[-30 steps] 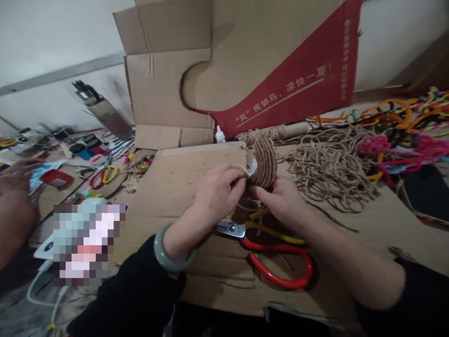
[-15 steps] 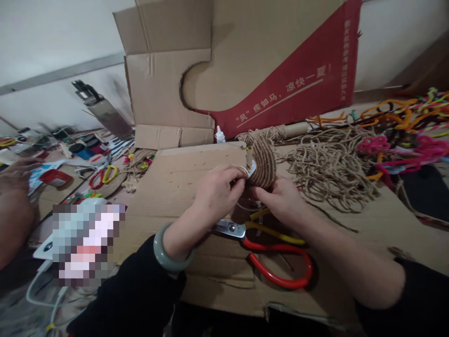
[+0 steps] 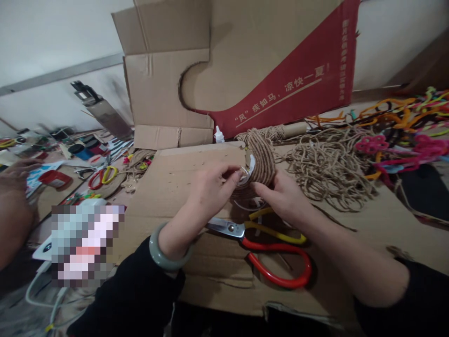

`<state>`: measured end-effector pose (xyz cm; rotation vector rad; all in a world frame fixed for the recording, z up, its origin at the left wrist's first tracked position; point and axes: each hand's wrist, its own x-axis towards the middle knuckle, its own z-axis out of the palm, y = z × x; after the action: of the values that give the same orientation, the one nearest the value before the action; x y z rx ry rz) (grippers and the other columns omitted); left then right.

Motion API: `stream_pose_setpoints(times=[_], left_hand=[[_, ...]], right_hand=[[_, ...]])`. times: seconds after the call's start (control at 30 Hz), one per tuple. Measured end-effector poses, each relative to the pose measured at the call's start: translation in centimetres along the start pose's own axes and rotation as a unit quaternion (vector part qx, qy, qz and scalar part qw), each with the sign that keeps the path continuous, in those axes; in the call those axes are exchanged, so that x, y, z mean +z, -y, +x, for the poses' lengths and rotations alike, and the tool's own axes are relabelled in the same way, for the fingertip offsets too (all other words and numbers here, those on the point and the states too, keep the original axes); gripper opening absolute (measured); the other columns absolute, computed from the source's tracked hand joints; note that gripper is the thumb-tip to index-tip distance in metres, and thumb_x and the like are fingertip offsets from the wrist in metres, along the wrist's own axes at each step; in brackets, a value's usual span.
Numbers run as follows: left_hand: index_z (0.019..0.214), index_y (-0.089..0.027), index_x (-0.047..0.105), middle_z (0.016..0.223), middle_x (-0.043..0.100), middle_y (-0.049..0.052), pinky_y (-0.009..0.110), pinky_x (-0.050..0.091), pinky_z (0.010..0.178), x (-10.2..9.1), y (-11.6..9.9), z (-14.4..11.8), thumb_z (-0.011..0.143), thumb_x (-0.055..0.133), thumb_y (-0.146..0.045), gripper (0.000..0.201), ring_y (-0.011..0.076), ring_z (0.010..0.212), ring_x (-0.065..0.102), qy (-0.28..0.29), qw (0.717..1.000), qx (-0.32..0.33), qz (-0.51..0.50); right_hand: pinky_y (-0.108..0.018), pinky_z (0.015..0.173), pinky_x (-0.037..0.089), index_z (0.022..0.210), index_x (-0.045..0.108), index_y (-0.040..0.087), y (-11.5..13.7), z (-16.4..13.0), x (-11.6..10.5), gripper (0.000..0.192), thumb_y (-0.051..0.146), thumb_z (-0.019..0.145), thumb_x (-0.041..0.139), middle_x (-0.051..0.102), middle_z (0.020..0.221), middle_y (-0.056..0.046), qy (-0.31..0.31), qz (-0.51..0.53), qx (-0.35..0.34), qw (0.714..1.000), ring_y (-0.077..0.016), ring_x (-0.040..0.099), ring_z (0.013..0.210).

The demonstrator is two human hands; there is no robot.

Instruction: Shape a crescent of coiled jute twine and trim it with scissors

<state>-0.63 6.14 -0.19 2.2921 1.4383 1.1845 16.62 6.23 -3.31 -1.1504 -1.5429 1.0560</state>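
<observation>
Two hands hold one twine-wrapped roll [image 3: 261, 161] above the cardboard sheet [image 3: 182, 180]. The left hand [image 3: 210, 189] pinches its white end, and the right hand [image 3: 280, 196] is closed under it. One red-handled scissors [image 3: 273, 252] lies just below. The roll is brown, ribbed with tight coils.

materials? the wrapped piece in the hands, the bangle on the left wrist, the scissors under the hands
Wrapped piece: coarse tan twine, probably jute, coiled in ridged rows over a white core; core material unclear.
Bangle: smooth, glossy pale green, jade-like; could be glass or resin.
Scissors: shiny bare metal blades, glossy red and yellow handles, likely plastic-coated.
</observation>
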Motion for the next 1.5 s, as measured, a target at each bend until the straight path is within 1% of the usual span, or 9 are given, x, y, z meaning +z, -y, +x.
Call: stream_pose_setpoints(times=[0.13,0.27,0.33,0.43,0.5,0.77,1.03,1.33,1.5], left_hand=[[0.082,-0.017,0.069,0.077,0.072,0.002,0.024,0.05,0.065,-1.0,0.7,0.9,0.081,0.06,-0.024,0.012,0.012,0.07,0.062,-0.035,0.997,-0.061,-0.04],[0.077,-0.017,0.067,0.069,0.069,0.001,0.024,0.049,0.06,-1.7,1.9,1.8,0.081,0.058,-0.029,0.015,0.0113,0.065,0.06,-0.027,0.984,-0.131,-0.121],[0.074,-0.017,0.066,0.069,0.069,0.001,0.023,0.048,0.06,-1.6,2.2,1.8,0.082,0.057,-0.03,0.017,0.011,0.065,0.06,0.028,0.974,-0.153,-0.166],[0.078,-0.016,0.068,0.071,0.07,0.003,0.023,0.048,0.061,-0.9,1.6,1.4,0.081,0.059,-0.028,0.015,0.0106,0.066,0.062,0.156,0.942,-0.172,-0.243],[0.082,-0.015,0.068,0.073,0.071,0.004,0.023,0.048,0.06,-0.4,0.7,1.1,0.081,0.058,-0.024,0.013,0.0102,0.065,0.062,0.19,0.919,-0.184,-0.292],[0.071,-0.014,0.062,0.065,0.063,0.0,0.023,0.046,0.063,0.5,-1.5,0.6,0.079,0.059,-0.018,0.009,0.007,0.058,0.055,0.14,0.871,-0.286,-0.375],[0.075,-0.013,0.063,0.065,0.061,-0.001,0.021,0.04,0.059,1.0,-1.3,0.4,0.075,0.061,-0.02,0.008,0.0063,0.057,0.053,0.153,0.848,-0.288,-0.419],[0.066,-0.013,0.057,0.056,0.057,-0.002,0.02,0.037,0.051,1.7,-1.2,0.1,0.075,0.055,-0.013,0.009,0.0063,0.051,0.052,0.137,0.853,-0.296,-0.407],[0.062,-0.013,0.055,0.052,0.054,-0.003,0.019,0.036,0.048,2.3,-1.0,0.0,0.073,0.052,-0.006,0.013,0.0058,0.047,0.048,0.119,0.861,-0.286,-0.403]], right_hand=[[-0.038,0.087,0.05,0.107,0.057,0.021,0.2,0.9,-1.5,0.032,0.033,0.078,0.061,0.067,0.105,-0.006,-0.053,0.055,-0.011,0.997,-0.0219,0.062,0.097],[-0.034,0.079,0.053,0.106,0.059,0.024,0.6,1.3,-2.2,0.025,0.034,0.083,0.055,0.069,0.098,-0.003,-0.023,0.116,0.015,0.993,-0.0185,0.064,0.086],[-0.033,0.079,0.052,0.107,0.061,0.024,0.6,1.3,-2.0,0.027,0.036,0.083,0.055,0.07,0.096,-0.002,0.012,0.123,0.023,0.992,-0.0179,0.064,0.085],[-0.033,0.085,0.051,0.109,0.061,0.023,0.1,1.1,-1.3,0.03,0.038,0.084,0.055,0.069,0.102,-0.003,0.045,0.153,0.003,0.987,-0.0177,0.064,0.091],[-0.033,0.088,0.049,0.11,0.061,0.021,-0.3,1.1,-1.0,0.032,0.038,0.084,0.056,0.069,0.105,-0.003,0.051,0.146,-0.013,0.988,-0.0174,0.063,0.094],[-0.031,0.08,0.05,0.112,0.059,0.018,-0.4,1.0,-0.7,0.034,0.037,0.084,0.055,0.069,0.101,-0.004,0.067,0.125,-0.012,0.99,-0.0172,0.063,0.088],[-0.035,0.081,0.052,0.109,0.06,0.022,-0.2,0.9,-0.5,0.032,0.04,0.084,0.056,0.069,0.099,-0.003,0.079,0.133,-0.021,0.988,-0.0193,0.064,0.089],[-0.033,0.071,0.05,0.103,0.06,0.02,-0.5,0.9,-0.5,0.025,0.033,0.085,0.05,0.066,0.088,-0.003,0.093,0.079,-0.067,0.99,-0.0171,0.059,0.075],[-0.034,0.075,0.049,0.097,0.06,0.019,-0.4,1.1,-0.3,0.02,0.03,0.085,0.048,0.063,0.082,-0.003,0.072,0.001,-0.104,0.992,-0.0173,0.056,0.076]])
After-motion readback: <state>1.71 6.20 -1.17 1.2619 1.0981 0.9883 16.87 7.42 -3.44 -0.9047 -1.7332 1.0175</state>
